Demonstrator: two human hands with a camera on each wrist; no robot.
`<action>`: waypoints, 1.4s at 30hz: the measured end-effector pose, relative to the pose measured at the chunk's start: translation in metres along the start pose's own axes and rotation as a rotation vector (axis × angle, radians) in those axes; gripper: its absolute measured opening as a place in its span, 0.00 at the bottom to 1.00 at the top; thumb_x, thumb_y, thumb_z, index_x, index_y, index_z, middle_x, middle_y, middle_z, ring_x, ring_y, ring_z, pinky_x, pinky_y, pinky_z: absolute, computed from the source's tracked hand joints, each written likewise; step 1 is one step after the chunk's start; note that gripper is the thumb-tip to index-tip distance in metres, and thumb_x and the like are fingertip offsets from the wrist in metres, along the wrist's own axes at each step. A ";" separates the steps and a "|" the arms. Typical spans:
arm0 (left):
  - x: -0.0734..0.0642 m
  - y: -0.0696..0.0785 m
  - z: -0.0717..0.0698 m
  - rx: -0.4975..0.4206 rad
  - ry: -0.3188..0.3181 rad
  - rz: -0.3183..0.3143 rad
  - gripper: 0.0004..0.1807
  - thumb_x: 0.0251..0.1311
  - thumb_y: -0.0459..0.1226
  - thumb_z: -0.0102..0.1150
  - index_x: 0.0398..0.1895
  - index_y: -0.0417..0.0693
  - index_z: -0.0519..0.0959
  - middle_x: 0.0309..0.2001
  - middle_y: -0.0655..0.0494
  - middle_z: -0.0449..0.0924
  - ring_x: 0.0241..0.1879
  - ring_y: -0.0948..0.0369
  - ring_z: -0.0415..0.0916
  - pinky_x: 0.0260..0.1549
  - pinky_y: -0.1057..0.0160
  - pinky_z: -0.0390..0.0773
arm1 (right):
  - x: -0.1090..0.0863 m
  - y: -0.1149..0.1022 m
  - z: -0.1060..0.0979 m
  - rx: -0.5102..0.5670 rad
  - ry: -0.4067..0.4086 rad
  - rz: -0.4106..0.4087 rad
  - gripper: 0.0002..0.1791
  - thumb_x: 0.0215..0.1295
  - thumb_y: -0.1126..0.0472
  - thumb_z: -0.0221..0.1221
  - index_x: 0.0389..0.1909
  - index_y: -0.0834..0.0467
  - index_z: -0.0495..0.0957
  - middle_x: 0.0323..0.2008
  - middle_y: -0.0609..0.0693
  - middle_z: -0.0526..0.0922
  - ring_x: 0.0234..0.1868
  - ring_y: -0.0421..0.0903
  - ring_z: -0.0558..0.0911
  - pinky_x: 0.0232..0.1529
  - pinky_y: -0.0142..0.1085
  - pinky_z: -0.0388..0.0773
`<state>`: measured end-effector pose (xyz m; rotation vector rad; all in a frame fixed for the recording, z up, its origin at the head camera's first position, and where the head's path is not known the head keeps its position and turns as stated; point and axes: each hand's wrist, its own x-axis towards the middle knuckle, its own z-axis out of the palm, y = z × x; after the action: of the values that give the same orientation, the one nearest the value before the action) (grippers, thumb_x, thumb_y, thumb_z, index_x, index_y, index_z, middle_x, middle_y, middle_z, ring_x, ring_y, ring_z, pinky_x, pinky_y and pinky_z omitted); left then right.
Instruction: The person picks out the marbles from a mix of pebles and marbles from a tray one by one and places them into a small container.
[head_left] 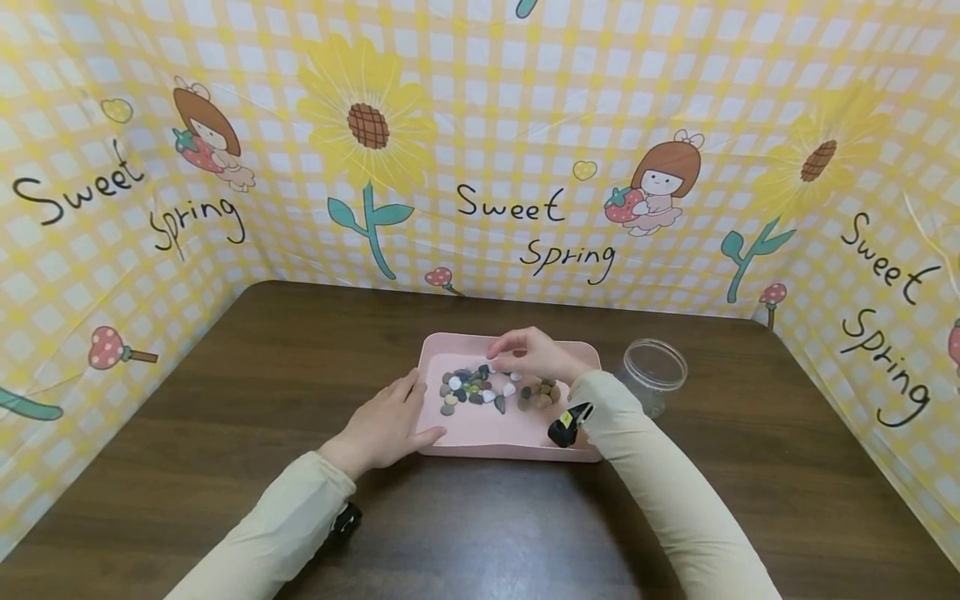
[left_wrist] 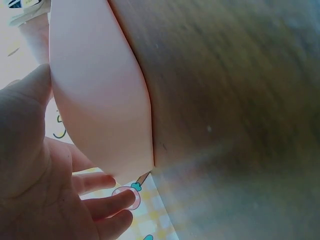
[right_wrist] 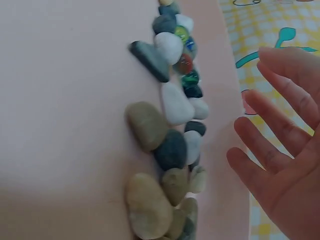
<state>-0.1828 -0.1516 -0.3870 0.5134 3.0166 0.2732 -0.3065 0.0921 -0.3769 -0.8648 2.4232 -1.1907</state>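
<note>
Left hand [head_left: 386, 421] touches the smooth pink tray [head_left: 487, 433], fingers straight; right hand [head_left: 536, 354] hovers over it, fingers apart, rounded matte stones [right_wrist: 170, 149] and glossy translucent beads [right_wrist: 190, 78] clustered inside, clear round jar [head_left: 656, 386] just right.

Tray [head_left: 480, 429]: plain pale pink. Stones [right_wrist: 149, 125] mixed: grey, white, tan, dark green-black. Glass marbles [right_wrist: 190, 78]: green, blue, red. Table [head_left: 480, 533]: dark brown wood grain. Cloth [head_left: 495, 125] past table's far edge: yellow-and-white check, yellow sunflowers [head_left: 367, 125] with brown centres, black lettering [head_left: 510, 204]. Sleeves [head_left: 660, 475]: plain cream. Jar [head_left: 658, 383] toward table's right edge: clear, colourless.
</note>
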 end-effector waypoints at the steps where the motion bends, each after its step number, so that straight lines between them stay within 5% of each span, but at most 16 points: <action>1: 0.000 0.000 0.000 0.000 -0.001 -0.001 0.44 0.61 0.59 0.48 0.66 0.31 0.59 0.70 0.34 0.52 0.67 0.41 0.58 0.61 0.45 0.66 | 0.001 0.001 0.001 -0.006 -0.008 0.011 0.10 0.61 0.62 0.59 0.42 0.62 0.81 0.53 0.55 0.80 0.58 0.50 0.75 0.65 0.49 0.65; 10: 0.000 -0.001 0.002 -0.001 0.004 0.001 0.44 0.61 0.59 0.48 0.66 0.31 0.61 0.70 0.35 0.53 0.67 0.41 0.58 0.61 0.45 0.66 | 0.007 0.010 0.011 -0.078 -0.085 -0.028 0.07 0.59 0.63 0.61 0.38 0.59 0.83 0.55 0.56 0.78 0.57 0.50 0.75 0.60 0.46 0.71; 25: 0.000 -0.001 0.001 -0.004 -0.004 -0.001 0.44 0.61 0.59 0.48 0.66 0.31 0.60 0.71 0.35 0.52 0.67 0.41 0.58 0.62 0.45 0.65 | 0.012 0.015 0.019 -0.247 -0.078 -0.105 0.07 0.56 0.65 0.63 0.35 0.61 0.84 0.56 0.59 0.77 0.61 0.54 0.73 0.66 0.46 0.63; 42: -0.001 -0.001 0.000 -0.002 0.009 0.012 0.43 0.61 0.59 0.48 0.66 0.31 0.61 0.70 0.34 0.53 0.67 0.41 0.59 0.61 0.45 0.66 | 0.009 0.014 0.015 -0.216 -0.052 -0.099 0.05 0.59 0.62 0.62 0.34 0.58 0.84 0.59 0.58 0.75 0.63 0.53 0.71 0.64 0.47 0.66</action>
<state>-0.1824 -0.1524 -0.3873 0.5316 3.0228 0.2800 -0.3111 0.0841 -0.3970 -1.0760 2.5251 -0.9365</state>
